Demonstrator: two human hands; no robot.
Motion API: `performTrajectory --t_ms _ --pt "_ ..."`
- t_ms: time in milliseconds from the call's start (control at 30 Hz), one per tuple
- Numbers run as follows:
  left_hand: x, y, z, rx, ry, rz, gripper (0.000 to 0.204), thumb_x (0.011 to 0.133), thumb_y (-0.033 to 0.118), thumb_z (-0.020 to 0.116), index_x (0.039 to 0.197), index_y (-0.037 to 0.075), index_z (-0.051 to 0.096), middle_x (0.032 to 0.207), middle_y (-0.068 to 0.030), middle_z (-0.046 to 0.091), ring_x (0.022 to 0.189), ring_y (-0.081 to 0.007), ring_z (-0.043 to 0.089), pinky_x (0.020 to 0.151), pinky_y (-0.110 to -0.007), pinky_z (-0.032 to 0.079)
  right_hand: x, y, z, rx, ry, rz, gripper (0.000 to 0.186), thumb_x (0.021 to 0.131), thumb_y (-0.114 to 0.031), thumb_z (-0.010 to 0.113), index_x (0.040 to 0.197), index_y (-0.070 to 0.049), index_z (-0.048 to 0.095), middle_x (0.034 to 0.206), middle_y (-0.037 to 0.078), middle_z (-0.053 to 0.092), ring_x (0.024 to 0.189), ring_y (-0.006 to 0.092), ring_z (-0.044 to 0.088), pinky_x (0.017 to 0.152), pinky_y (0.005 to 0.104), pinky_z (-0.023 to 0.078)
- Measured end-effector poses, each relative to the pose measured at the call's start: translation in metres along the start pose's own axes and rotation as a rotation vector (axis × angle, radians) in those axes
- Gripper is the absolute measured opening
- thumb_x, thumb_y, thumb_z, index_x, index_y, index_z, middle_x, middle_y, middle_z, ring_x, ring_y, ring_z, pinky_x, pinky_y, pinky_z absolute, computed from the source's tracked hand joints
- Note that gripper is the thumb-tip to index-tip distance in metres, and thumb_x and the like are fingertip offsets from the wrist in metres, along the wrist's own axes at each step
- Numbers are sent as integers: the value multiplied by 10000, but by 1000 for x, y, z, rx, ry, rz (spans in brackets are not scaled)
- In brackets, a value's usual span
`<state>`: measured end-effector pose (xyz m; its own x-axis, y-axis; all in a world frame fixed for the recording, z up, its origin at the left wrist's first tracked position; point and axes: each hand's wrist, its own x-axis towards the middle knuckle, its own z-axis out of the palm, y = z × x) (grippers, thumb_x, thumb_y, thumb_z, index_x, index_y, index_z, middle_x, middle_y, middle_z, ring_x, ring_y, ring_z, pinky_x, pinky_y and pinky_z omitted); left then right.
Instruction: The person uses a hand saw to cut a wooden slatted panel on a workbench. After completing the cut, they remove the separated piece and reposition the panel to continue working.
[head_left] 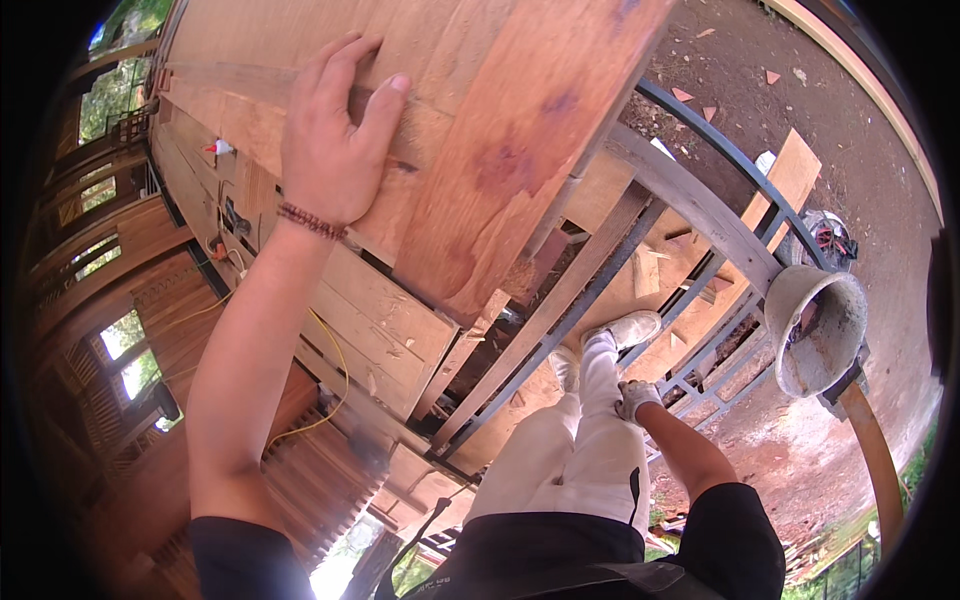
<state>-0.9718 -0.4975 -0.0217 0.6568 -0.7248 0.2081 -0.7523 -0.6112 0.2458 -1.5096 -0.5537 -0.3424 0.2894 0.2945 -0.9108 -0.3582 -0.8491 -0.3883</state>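
My left hand point(338, 140), bare with a beaded bracelet point(312, 221) at the wrist, lies on a large wooden panel point(490, 170). Its fingers are slightly bent and the thumb stands apart; nothing is in its grasp. Reddish-brown boards with a dark stain make up the panel's right side. Lower right, my right hand point(637, 399) wears a pale glove and rests against my light trousers point(606, 440) near the knee. Its fingers show only small, seemingly laid along the leg, with no object visible in them.
Under the panel are a metal-and-wood frame point(590, 300) and loose boards where my shoes point(632, 328) stand. At right hangs a dirty white bucket-like vessel point(815, 335). A yellow cord point(345, 365) runs along the left bench, near a small white bottle with a red tip point(219, 147).
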Motion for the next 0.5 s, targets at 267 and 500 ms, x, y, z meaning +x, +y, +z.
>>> performTrajectory --t_ms 267,500 --pt "-5 1 1 18 166 50 463 854 324 683 1138 -37 631 1157 -238 625 1118 -362 589 996 -436 456 41 -34 -26 190 106 105 591 874 -452 583 1343 -94 564 1305 197 617 1195 355 600 1013 428 480" --pt "-3 5 9 -107 133 -64 512 872 372 634 1102 -85 646 1059 -250 666 1040 -368 635 950 -402 491 171 -125 -98 -329 519 -207 603 889 -311 590 1448 -122 469 1533 159 395 1420 387 341 1153 521 277"
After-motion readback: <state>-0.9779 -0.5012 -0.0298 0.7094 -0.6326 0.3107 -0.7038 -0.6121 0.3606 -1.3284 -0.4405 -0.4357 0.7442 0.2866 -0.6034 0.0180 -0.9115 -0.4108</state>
